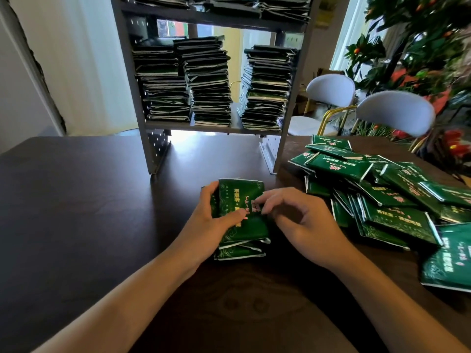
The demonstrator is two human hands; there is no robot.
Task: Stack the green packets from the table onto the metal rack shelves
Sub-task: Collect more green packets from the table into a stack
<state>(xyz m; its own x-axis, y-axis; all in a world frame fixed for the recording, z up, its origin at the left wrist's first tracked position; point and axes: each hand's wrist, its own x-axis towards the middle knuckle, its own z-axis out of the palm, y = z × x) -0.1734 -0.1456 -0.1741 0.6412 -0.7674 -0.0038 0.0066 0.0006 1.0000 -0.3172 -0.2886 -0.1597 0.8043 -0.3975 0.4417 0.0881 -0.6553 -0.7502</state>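
Nearest the lens, two bare forearms over a dark wooden table (76, 200). Behind it, a grey metal rack (132, 80) standing on the tabletop, its middle shelf loaded with three tall stacks of packets (209, 82), more lying on the shelf above. Right of the rack's foot, a loose heap of green packets (382, 189) sprawled across the table toward the right edge. Beyond that, two white chairs (395, 113) and leafy plants (420, 42). Centre, just before the rack, a small pile of green packets (242, 220) on the table. Left hand (211, 212) curled round the pile's left edge, thumb on top. Right hand (298, 215) with bent fingertips pinching the top packet.
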